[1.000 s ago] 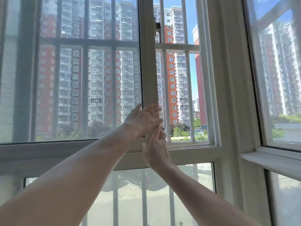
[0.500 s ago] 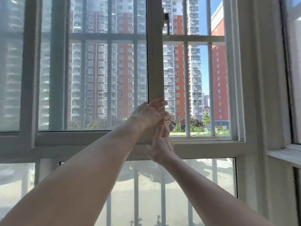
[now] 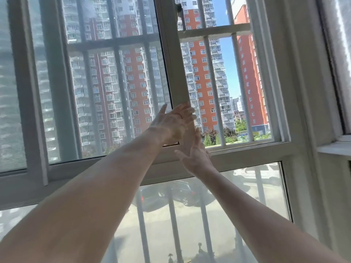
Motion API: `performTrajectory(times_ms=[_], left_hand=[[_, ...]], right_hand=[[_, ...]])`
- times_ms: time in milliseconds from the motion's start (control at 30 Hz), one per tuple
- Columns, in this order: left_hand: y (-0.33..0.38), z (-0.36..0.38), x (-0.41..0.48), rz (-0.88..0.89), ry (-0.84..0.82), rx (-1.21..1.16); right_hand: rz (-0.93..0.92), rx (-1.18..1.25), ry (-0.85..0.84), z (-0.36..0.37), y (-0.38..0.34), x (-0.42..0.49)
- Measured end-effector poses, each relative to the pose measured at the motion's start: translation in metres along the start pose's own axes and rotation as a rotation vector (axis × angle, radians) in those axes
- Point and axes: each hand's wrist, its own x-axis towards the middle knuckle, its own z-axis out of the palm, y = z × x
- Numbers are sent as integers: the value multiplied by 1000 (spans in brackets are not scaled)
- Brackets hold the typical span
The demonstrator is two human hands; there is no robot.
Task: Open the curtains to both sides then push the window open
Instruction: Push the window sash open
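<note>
A white-framed sliding window sash (image 3: 171,69) stands ahead of me, slid left so that an open gap (image 3: 226,92) shows on its right. My left hand (image 3: 173,123) rests with spread fingers against the sash's vertical edge near its lower end. My right hand (image 3: 195,154) is just below, fingers extended up along the same edge. Neither hand holds anything. No curtain shows over this window.
White security bars (image 3: 212,88) run outside the open gap. A fixed lower pane (image 3: 209,215) sits under the sill rail. A wide white corner post (image 3: 296,92) separates this window from a second window (image 3: 340,63) on the right. A small latch (image 3: 179,8) sits high on the sash.
The sash edge has slid a little to the left and the open gap is wider. Both hands stayed on the edge, the left one now with fingers more spread. The view shifted left.
</note>
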Motion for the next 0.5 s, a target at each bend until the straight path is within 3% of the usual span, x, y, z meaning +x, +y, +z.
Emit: performTrajectory(times_ms=[167, 500], left_hand=[[-4, 1, -3, 47, 111, 53], [-17, 4, -19, 47, 162, 28]], right_hand=[[25, -86, 6, 3, -1, -2], [5, -206, 22, 24, -10, -1]])
